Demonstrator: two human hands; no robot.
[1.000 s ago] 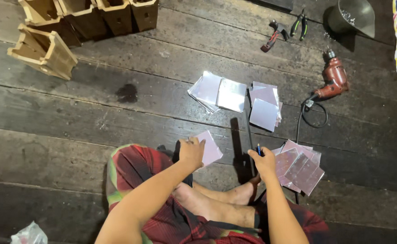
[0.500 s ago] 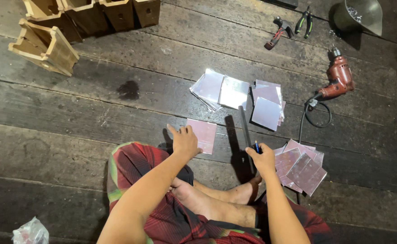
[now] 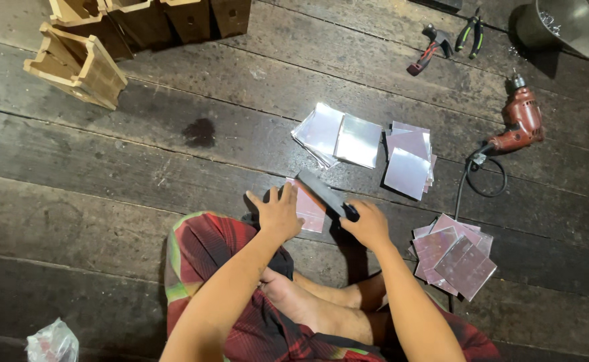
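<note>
L hand [image 3: 280, 213] flat on one pink sheet [image 3: 308, 209], R hand [image 3: 369, 224] gripping dark blade [image 3: 322, 192]; three stacks [image 3: 338, 137] lie cut, w/ this sheet not yet done

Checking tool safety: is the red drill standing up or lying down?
Lying down. The drill rests on its side on the floor planks, cord looped beside it, away from both hands.

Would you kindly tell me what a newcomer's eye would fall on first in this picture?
At the centre, the left hand presses flat on a pinkish sheet on the dark plank floor, while the right hand grips a dark flat tool laid across it. Shiny sheet stacks lie just beyond, a red power drill at right, and wooden boxes upper left.
</note>
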